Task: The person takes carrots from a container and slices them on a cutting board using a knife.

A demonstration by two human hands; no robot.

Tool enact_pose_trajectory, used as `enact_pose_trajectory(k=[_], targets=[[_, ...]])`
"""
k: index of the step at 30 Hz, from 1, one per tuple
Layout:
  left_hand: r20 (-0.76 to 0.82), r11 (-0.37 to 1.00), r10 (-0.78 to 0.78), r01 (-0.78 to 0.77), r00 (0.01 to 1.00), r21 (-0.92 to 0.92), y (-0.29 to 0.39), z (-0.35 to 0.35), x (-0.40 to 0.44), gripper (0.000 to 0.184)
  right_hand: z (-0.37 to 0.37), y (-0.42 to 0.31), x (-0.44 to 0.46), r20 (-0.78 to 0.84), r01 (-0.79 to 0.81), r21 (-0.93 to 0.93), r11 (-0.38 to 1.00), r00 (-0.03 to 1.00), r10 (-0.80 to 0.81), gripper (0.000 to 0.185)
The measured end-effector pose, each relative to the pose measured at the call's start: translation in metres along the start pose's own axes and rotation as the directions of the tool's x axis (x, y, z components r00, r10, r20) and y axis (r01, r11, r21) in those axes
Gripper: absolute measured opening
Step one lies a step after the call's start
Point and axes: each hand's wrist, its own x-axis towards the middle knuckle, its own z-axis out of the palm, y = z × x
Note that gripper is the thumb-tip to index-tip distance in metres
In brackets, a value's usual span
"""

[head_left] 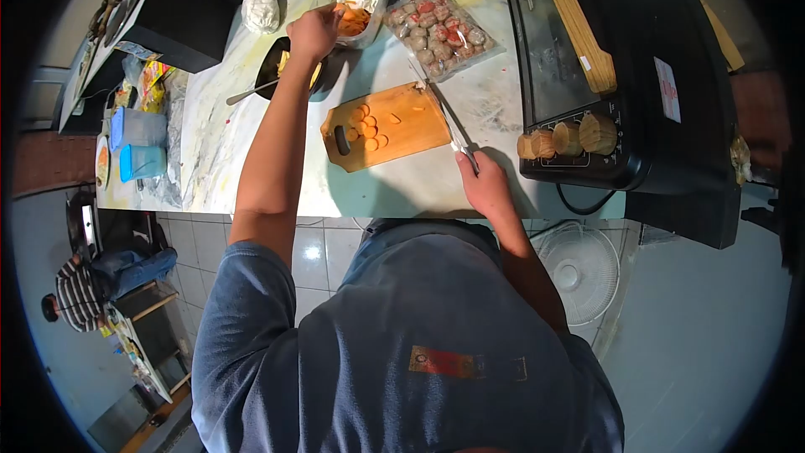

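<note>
Label (pixel 667 90) on oven (pixel 658 42) is illegible. Right grip (pixel 485 183) is wrapped around knife (pixel 455 130); blade runs along right end of board (pixel 411 132). Carrot slices (pixel 366 125) lie on board, left of right grip. Left grip (pixel 314 32) is at tub (pixel 377 17); whether fingers pinch anything, cannot tell.

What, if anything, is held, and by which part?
The right hand holds a long silver metal knife by its handle. Whether the left hand holds anything cannot be told.

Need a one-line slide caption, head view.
Left hand at a plastic tub, right hand holding a knife at the edge of a cutting board.
</note>
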Motion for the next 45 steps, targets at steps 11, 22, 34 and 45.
enact_pose_trajectory(k=[11, 22, 34, 45], targets=[[0.478, 0.929, 0.352, -0.364, 0.805, -0.071, 0.048, 0.021, -0.12, 0.02, 0.002, 0.004, 0.004, -0.058, 0.085, 0.009, 0.996, 0.995, -0.085, 0.042], [0.277, 0.916, 0.339, -0.382, 0.899, 0.12, 0.068, 0.065, -0.151, 0.015, -0.004, 0.001, 0.01, -0.006, 0.045, -0.012, 0.999, 0.999, -0.045, 0.041], [-0.151, 0.944, 0.274, -0.236, 0.95, 0.229, 0.021, 0.005, -0.018, 0.012, 0.002, 0.005, -0.012, -0.016, 0.062, 0.038, 0.997, 0.998, -0.061, 0.038], [0.241, 0.96, 0.234, -0.263, 0.942, 0.098, 0.044, 0.018, -0.148, 0.031, 0.008, 0.002, -0.01, 0.05, 0.059, 0.042, 0.997, 0.997, -0.061, 0.041]])
